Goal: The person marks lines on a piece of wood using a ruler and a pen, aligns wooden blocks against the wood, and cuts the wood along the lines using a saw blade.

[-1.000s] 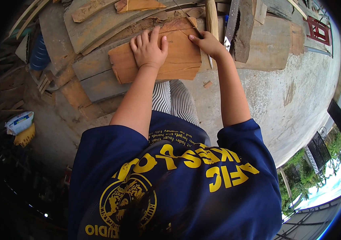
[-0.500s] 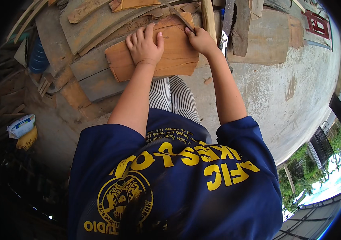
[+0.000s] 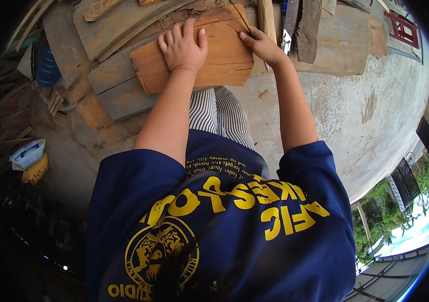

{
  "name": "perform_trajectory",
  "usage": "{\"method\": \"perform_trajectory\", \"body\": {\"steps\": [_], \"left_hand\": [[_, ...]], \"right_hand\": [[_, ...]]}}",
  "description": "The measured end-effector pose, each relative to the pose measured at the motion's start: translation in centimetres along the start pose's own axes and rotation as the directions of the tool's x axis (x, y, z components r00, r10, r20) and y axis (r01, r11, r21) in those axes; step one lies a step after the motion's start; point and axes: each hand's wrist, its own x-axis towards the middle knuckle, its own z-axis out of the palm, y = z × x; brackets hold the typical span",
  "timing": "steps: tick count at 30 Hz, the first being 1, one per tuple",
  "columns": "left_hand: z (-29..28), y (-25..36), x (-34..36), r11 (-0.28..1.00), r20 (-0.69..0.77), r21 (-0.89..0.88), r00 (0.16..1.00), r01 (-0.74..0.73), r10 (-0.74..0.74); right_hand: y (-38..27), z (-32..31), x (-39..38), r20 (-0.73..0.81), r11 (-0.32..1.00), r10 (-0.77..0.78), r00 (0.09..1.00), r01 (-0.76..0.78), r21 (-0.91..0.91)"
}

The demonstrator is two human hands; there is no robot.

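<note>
Lying atop weathered grey wooden planks (image 3: pixel 114 73), just beyond the striped trousers (image 3: pixel 219 113), a flat reddish-brown wooden board (image 3: pixel 222 55) is pressed by the L hand (image 3: pixel 183 49), palm down, fingers part spread, nothing gripped. At the board's far R edge, a thin dark strip-like tool (image 3: pixel 239 17) is held by the R hand (image 3: pixel 266 48), nearly closed; fingertips partly hidden. Just R of it, a pale wooden stick (image 3: pixel 266 21) & a silver toothed saw blade (image 3: pixel 291 22) are seen, w/ a sm. brown wood chip (image 3: pixel 265 94) nearer the person.

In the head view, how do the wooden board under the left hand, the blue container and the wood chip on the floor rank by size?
1. Wooden board
2. Blue container
3. Wood chip
</note>
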Motion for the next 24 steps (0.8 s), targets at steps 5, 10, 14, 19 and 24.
{"method": "perform_trajectory", "body": {"steps": [5, 10, 14, 19, 24], "left_hand": [[0.2, -0.5, -0.2, 1.000, -0.009, 0.008, 1.000, 0.007, -0.007], [0.3, -0.1, -0.1, 1.000, -0.023, 0.008, 1.000, 0.000, 0.001], [0.6, -0.4, -0.1, 0.999, -0.045, 0.042, 0.999, -0.013, 0.015], [0.6, -0.3, -0.1, 1.000, -0.066, 0.023, 0.998, -0.016, 0.018], [-0.3, 0.0, 0.2, 0.999, -0.083, 0.027, 0.996, -0.023, 0.025]], "right_hand": [[-1.7, 1.3, -1.7, -0.098, 0.966, 0.173, 0.980, -0.149, 0.212], [0.6, 1.8, -1.5, -0.236, 0.949, 0.143, 0.961, -0.065, 0.309], [0.9, 2.4, -1.5, -0.354, 0.975, 0.050, 0.934, 0.030, 0.219], [1.6, 1.2, -0.6, -0.288, 0.983, 0.024, 0.957, 0.030, 0.182], [1.7, 1.4, -0.3, -0.312, 0.999, -0.035, 0.950, 0.039, 0.007]]}}
